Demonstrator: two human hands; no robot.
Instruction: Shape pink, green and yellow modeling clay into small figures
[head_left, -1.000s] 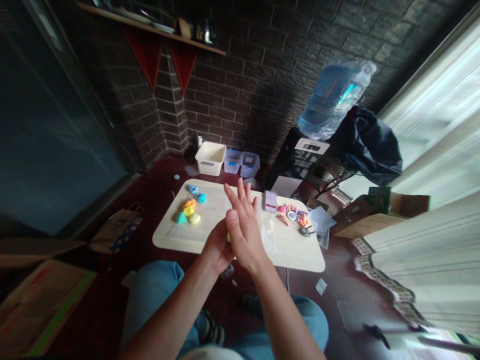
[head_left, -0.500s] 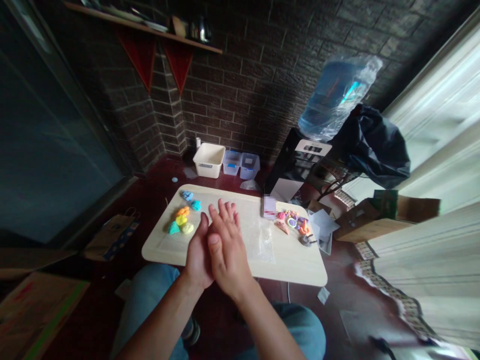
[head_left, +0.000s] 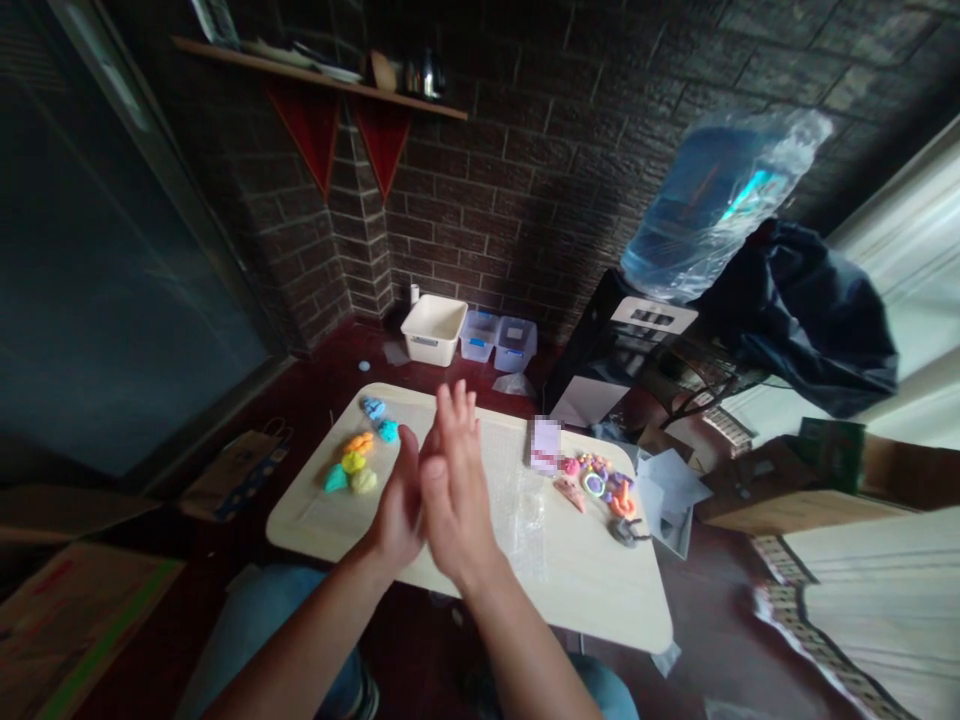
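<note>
My left hand [head_left: 400, 510] and my right hand [head_left: 459, 490] are pressed palm to palm above the middle of the table [head_left: 480, 600]. Their fingers are stretched out and point away from me; the right hand covers most of the left fingers. Whatever may lie between the palms is hidden. Left of the hands are soft, clay-like lumps: a blue one [head_left: 373, 407], a turquoise one [head_left: 388, 430], an orange one [head_left: 360, 442], a yellow one [head_left: 353, 462], a green one [head_left: 335, 478] and a pale yellow one [head_left: 364, 482]. Beneath the hands lies a clear bubble-wrap sheet [head_left: 517, 500].
At the table's right are a pink cone-shaped piece [head_left: 571, 494], an orange figure [head_left: 622, 499], a grey piece [head_left: 628, 532] and a blurred-out card [head_left: 547, 445]. Beyond stand a white bin [head_left: 433, 345], clear boxes [head_left: 514, 358] and a water dispenser [head_left: 600, 350]. A cardboard box [head_left: 780, 500] sits right.
My right hand has turned more edge-on, its fingers closer together and aligned with the left palm. The camera view has shifted, so the table appears lower and larger.
</note>
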